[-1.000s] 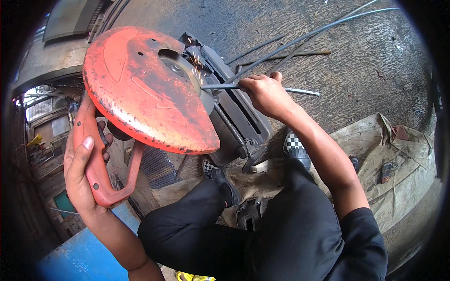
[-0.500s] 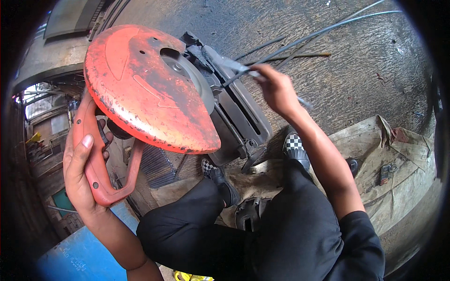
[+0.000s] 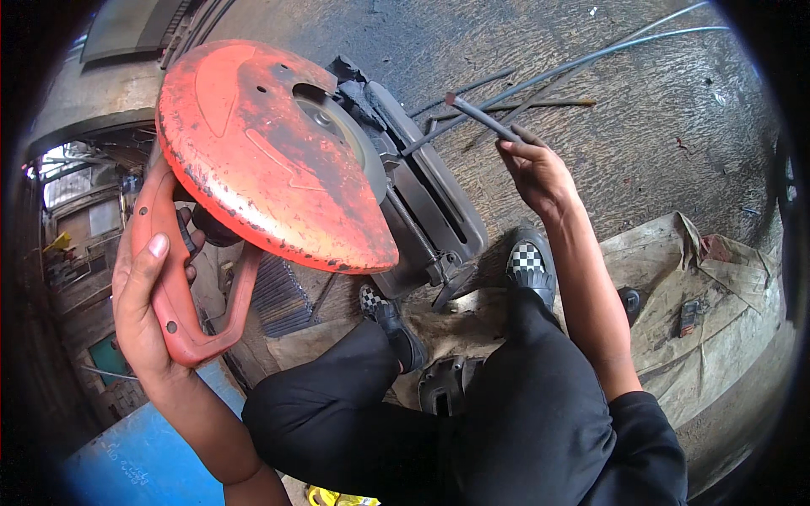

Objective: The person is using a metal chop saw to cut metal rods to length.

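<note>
A cut-off saw with a scuffed red blade guard (image 3: 278,177) stands in front of me, tilted up on its dark base (image 3: 430,211). Wrapped round the saw's red handle (image 3: 160,270) is my left hand (image 3: 139,312), the thumb on the near side. To the right of the saw, my right hand (image 3: 544,177) pinches a short grey metal rod (image 3: 481,116) by one end, its other end pointing up and left. Beyond it, a long metal rod (image 3: 582,61) runs from the saw's vise toward the upper right. The guard covers most of the cutting disc (image 3: 359,152).
Several more rods (image 3: 540,104) lie on the rough floor behind the saw. A dirty cloth (image 3: 658,363) spreads at the right, with a small dark object (image 3: 690,318) on it. Left of my legs is a blue surface (image 3: 160,447); a bundle of cut rods (image 3: 287,299) lies below the handle.
My right hand has drawn back to the right, away from the vise, and the short rod now shows clearly in it. The left hand keeps its grip on the saw handle.
</note>
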{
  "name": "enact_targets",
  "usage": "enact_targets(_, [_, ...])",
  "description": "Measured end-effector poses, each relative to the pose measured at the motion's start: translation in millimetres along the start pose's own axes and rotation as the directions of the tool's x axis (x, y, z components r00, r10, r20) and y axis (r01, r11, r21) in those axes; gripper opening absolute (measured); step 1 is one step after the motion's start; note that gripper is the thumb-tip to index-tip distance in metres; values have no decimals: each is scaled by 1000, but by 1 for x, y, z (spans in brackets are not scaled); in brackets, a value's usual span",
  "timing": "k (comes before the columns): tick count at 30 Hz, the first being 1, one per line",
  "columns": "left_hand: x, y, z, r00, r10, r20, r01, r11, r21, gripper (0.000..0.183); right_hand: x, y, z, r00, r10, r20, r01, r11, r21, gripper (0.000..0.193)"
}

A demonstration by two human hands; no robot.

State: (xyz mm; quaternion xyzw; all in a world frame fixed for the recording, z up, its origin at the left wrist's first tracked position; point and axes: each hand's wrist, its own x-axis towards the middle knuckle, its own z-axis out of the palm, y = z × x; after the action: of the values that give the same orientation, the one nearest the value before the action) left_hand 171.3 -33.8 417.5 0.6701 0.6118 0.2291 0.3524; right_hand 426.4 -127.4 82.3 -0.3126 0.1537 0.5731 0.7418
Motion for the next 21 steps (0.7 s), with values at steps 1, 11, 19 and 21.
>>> enact_targets(1, [1,0,-1,998,-51,-35,52,998,25,63,-4,1,4,999,51,6,-50,989,-141,46])
enact_targets(11, [2,3,7,999,46,26,-46,999,-8,65,-12,14,1,845,-225,484,474,-101,-875,21])
enact_targets(19, [1,0,9,998,43,-45,-45,998,-50,64,-20,24,15,841,-187,508,541,234,-808,22])
enact_targets(21, [0,1,4,1000,8,-23,-8,1000,-24,64,-19,26,18,886,-112,451,462,314,-830,24])
